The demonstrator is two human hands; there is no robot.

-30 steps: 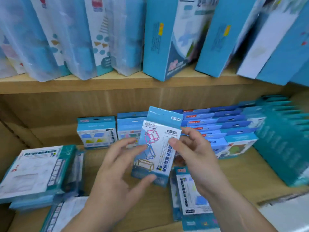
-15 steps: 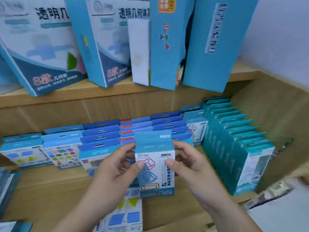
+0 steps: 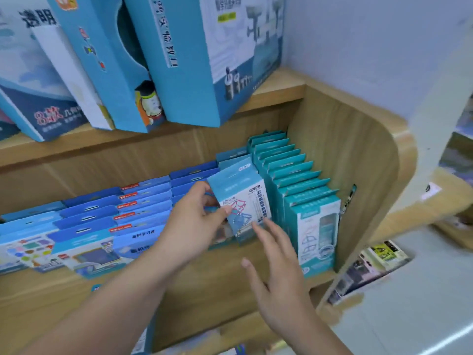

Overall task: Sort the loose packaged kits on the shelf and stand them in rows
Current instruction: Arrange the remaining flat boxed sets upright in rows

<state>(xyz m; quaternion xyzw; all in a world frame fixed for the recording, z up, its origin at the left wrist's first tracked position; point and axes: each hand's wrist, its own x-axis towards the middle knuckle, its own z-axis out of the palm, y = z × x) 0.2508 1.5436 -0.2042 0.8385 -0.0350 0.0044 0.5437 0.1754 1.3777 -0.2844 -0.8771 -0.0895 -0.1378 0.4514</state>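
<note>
The kit (image 3: 239, 198) stands with its long axis nearly upright, the hang-tab end up and tipped a little to the left, and the printed face turned toward me. My left fingers (image 3: 201, 190) are curled round its left edge, thumb pressed on the front and the others behind it, so it is held off the shelf (image 3: 217, 280) just beside the row of teal boxes (image 3: 311, 213), which lies to the right of both sets of fingers. My right fingers (image 3: 267, 235) are spread and almost straight, gripping nothing; their tips reach the kit's lower edge, though I cannot tell if they touch. The kit has a light blue header and a white panel with a red and blue frame drawing and a column of print. Rows of blue kits (image 3: 143, 201) stand left of my left fingers.
</note>
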